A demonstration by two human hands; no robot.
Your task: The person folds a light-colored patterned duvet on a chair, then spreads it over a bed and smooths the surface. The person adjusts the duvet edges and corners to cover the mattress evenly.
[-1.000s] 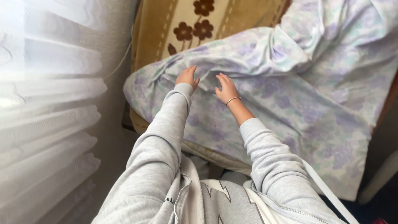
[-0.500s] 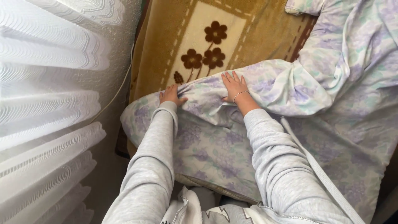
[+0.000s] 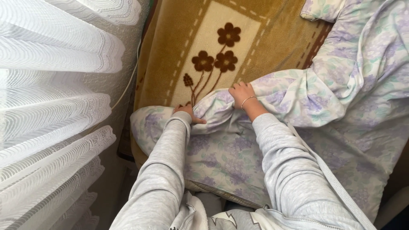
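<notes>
Farthest left of the floral duvet hangs a white lace curtain. Our left hand closes on the duvet's folded edge, thumb out along the fabric. Beyond that edge lies a tan blanket with brown flowers. Our right hand, bracelet at the wrist, grips the same fold with fingers curled into it. The duvet spreads rightward across the bed.

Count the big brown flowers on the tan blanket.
3. One sits highest on the blanket, two lie side by side below it, left and right. A small bud sits lower left; the floral sheet may hide more.
</notes>
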